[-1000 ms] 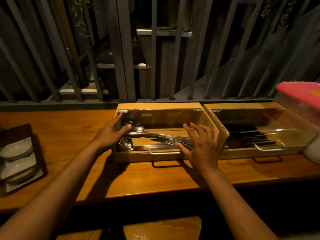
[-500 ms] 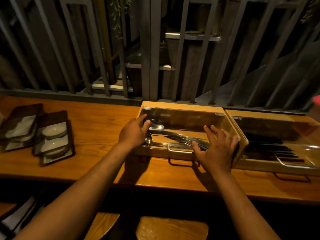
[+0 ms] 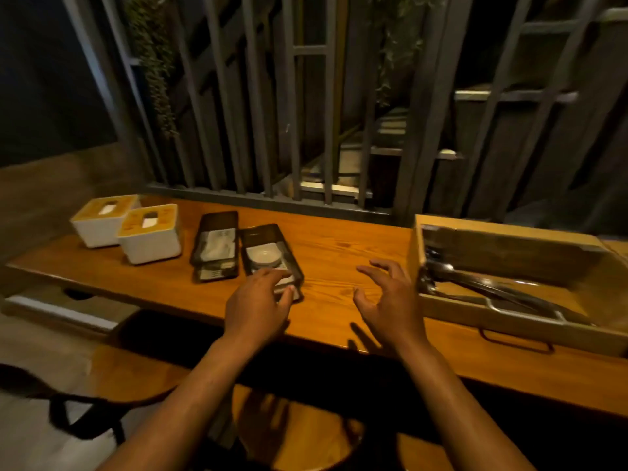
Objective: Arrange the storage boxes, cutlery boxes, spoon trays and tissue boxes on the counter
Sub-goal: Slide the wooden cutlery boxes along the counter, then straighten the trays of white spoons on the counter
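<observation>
On the wooden counter (image 3: 339, 248), two dark spoon trays lie side by side: the left spoon tray (image 3: 217, 241) and the right spoon tray (image 3: 265, 251), which holds white dishes. My left hand (image 3: 258, 302) has its fingers apart, with the fingertips on the right tray's near end. My right hand (image 3: 387, 295) hovers open above bare wood, just left of the wooden cutlery box (image 3: 509, 241), which has metal utensils under a clear lid. Two white tissue boxes with yellow tops (image 3: 102, 222) (image 3: 149, 234) stand at the far left.
A metal railing (image 3: 295, 137) runs along the counter's back edge. Wooden stools (image 3: 129, 372) (image 3: 306, 433) stand below the near edge. Bare counter lies between the right spoon tray and the cutlery box.
Both hands have let go of the cutlery box and moved left. The view has swung left, bringing the tissue boxes into sight. My left hand now reaches the right spoon tray.
</observation>
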`<state>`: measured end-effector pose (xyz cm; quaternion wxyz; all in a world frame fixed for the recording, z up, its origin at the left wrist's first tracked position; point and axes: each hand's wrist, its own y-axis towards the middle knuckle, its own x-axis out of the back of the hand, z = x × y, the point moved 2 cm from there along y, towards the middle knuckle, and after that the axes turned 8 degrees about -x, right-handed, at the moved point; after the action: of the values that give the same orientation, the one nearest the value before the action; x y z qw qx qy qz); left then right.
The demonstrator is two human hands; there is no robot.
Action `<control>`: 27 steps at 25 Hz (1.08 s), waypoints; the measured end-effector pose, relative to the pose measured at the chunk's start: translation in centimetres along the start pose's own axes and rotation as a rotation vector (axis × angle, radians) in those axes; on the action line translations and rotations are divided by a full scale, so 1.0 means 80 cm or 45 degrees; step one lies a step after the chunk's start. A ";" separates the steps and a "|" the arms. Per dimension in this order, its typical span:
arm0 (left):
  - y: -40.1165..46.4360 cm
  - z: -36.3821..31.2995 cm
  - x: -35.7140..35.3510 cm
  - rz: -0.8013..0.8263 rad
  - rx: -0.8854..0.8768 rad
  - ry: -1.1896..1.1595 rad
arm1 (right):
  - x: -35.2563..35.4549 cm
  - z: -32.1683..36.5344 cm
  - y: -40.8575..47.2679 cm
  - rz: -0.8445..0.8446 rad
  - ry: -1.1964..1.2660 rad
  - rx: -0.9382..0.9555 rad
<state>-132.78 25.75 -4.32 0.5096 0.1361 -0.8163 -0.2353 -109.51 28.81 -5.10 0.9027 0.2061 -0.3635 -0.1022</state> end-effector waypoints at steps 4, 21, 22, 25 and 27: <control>-0.005 0.098 0.035 0.035 0.150 -0.020 | -0.093 0.071 -0.007 0.117 -0.090 -0.055; 0.106 0.115 -0.078 0.526 0.260 -0.291 | -0.146 0.043 -0.003 0.418 -0.347 -0.009; 0.116 0.111 -0.083 0.531 0.190 -0.249 | -0.141 0.037 -0.003 0.459 -0.262 -0.023; 0.126 0.079 -0.085 0.371 0.004 0.074 | -0.111 0.012 0.031 0.340 -0.227 -0.108; 0.110 0.041 -0.083 0.333 -0.126 0.119 | -0.081 -0.013 0.080 0.201 -0.295 -0.248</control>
<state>-132.60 37.15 -5.99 0.5795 0.0140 -0.7899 -0.2002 -113.21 37.00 -6.90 0.8758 0.0752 -0.4685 -0.0886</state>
